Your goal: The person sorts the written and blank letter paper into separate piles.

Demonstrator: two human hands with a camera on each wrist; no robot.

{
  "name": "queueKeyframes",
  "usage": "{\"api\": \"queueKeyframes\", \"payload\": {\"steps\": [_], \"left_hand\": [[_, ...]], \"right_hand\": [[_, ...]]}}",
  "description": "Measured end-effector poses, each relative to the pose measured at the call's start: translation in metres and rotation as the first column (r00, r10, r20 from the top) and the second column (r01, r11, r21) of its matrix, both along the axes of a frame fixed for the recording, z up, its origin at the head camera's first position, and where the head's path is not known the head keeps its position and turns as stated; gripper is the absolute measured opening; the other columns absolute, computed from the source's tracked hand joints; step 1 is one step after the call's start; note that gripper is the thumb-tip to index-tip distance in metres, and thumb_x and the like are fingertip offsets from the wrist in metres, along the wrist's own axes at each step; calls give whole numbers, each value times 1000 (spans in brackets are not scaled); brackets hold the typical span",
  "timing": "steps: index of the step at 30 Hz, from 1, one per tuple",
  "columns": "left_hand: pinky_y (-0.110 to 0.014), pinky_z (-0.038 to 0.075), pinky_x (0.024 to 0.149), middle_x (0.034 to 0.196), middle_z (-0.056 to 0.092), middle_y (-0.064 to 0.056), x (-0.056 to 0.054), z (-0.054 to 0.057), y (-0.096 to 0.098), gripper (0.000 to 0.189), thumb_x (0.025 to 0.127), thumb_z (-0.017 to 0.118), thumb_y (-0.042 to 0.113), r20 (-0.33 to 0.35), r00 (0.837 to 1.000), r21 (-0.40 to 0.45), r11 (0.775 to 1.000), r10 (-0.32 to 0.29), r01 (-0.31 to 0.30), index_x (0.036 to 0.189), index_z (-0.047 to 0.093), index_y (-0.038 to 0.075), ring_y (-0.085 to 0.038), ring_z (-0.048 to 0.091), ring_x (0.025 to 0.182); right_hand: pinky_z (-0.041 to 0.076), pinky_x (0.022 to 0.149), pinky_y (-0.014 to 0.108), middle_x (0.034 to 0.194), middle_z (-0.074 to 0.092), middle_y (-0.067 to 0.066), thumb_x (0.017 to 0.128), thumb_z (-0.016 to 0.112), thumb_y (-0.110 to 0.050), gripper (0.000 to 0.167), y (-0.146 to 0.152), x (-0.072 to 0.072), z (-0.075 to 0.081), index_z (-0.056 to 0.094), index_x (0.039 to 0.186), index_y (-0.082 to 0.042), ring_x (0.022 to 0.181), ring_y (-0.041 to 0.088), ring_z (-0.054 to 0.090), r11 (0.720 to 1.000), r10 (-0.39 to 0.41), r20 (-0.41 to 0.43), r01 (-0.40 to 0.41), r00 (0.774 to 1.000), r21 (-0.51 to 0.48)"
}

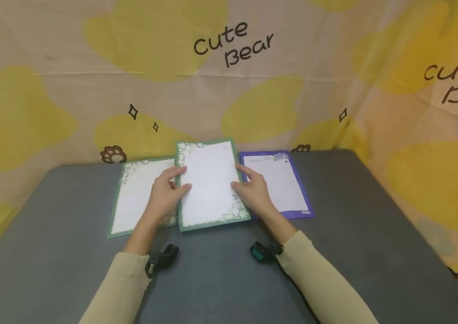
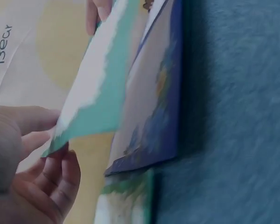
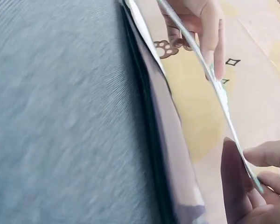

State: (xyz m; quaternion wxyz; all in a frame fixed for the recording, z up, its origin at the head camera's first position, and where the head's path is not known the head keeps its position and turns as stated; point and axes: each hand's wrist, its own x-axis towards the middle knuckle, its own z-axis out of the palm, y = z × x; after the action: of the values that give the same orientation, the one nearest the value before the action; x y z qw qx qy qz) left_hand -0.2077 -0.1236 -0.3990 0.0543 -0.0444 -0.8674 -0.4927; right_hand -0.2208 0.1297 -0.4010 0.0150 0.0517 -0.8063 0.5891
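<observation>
A letter-paper sheet (image 1: 206, 184) with a green floral border stands tilted in front of me, raised off the table. My left hand (image 1: 165, 191) pinches its left edge; in the left wrist view, thumb and fingers grip the sheet (image 2: 91, 88) near a corner. On the opposite edge, my right hand (image 1: 255, 189) holds it the same way, and the right wrist view shows the sheet (image 3: 227, 114) nearly edge-on. Behind the left hand lies another green-bordered sheet (image 1: 133, 198). A purple-bordered sheet (image 1: 277, 186) is partly hidden by the right hand.
The grey table (image 1: 213, 288) carries the papers near its back edge. Behind it hangs a yellow and cream cloth (image 1: 152, 94) printed with lettering and paw marks. Black wrist cameras (image 1: 267, 251) sit at both cuffs.
</observation>
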Motion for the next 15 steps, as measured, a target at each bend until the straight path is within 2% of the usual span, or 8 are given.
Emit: {"api": "queueKeyframes", "payload": {"steps": [2, 3, 6, 9, 12, 13, 14, 15], "left_hand": [[-23, 41, 54, 161, 38, -17, 1, 2, -4, 52, 95, 69, 14, -24, 1000, -46, 999, 2, -3, 145, 57, 11, -15, 45, 67], [-23, 41, 55, 160, 39, -18, 1, 4, -6, 51, 95, 69, 13, -36, 999, -62, 998, 4, -6, 144, 57, 11, -17, 45, 69], [-23, 41, 57, 157, 44, -18, 2, 7, -14, 49, 94, 70, 12, -60, 998, -107, 994, 20, -26, 142, 60, 11, -20, 47, 73], [-24, 41, 56, 154, 48, -17, 2, 11, -23, 49, 94, 71, 11, -72, 996, -124, 991, 43, -51, 141, 60, 11, -20, 47, 73], [-23, 41, 55, 152, 51, -17, 3, 14, -32, 49, 94, 71, 12, -79, 995, -131, 989, 63, -73, 142, 60, 10, -20, 47, 75], [-23, 41, 55, 151, 51, -17, 3, 15, -36, 50, 94, 71, 12, -82, 994, -136, 988, 69, -79, 142, 60, 10, -20, 47, 76], [-23, 41, 55, 151, 51, -18, 3, 16, -40, 50, 94, 72, 13, -84, 994, -144, 986, 74, -86, 142, 59, 9, -20, 47, 77], [-23, 42, 56, 151, 51, -18, 3, 17, -44, 51, 94, 71, 13, -86, 993, -149, 985, 78, -91, 142, 59, 9, -20, 48, 78]], "right_hand": [[33, 40, 21, 47, 36, -4, 92, 66, -6, 58, -2, 1, 3, 53, 148, -16, 39, 8, 28, 999, 40, -2, -40, 999, -17], [32, 40, 21, 45, 32, -7, 92, 65, -6, 59, -4, 1, 5, 52, 148, -16, 39, 7, 28, 998, 59, -3, -59, 998, -21], [31, 39, 20, 44, 31, -11, 93, 62, -4, 60, -10, 2, 9, 49, 150, -16, 40, 7, 27, 993, 110, -1, -110, 994, -36], [31, 39, 19, 47, 31, -8, 93, 61, -2, 61, -18, 0, 12, 49, 151, -17, 40, 7, 26, 990, 134, -1, -134, 991, -40], [31, 41, 19, 77, 60, -10, 93, 61, -1, 61, -26, -2, 14, 50, 150, -18, 42, 7, 27, 988, 148, -23, -149, 989, -34], [31, 41, 19, 94, 65, -8, 92, 61, -1, 61, -29, -3, 15, 50, 150, -18, 42, 7, 28, 987, 154, -28, -155, 988, -33], [31, 41, 19, 97, 64, -4, 92, 61, 0, 61, -32, -4, 16, 50, 150, -18, 43, 7, 29, 987, 158, -29, -159, 987, -33], [32, 42, 19, 110, 63, -5, 92, 62, 0, 62, -35, -4, 17, 51, 149, -19, 44, 7, 31, 987, 159, -29, -160, 987, -36]]}}
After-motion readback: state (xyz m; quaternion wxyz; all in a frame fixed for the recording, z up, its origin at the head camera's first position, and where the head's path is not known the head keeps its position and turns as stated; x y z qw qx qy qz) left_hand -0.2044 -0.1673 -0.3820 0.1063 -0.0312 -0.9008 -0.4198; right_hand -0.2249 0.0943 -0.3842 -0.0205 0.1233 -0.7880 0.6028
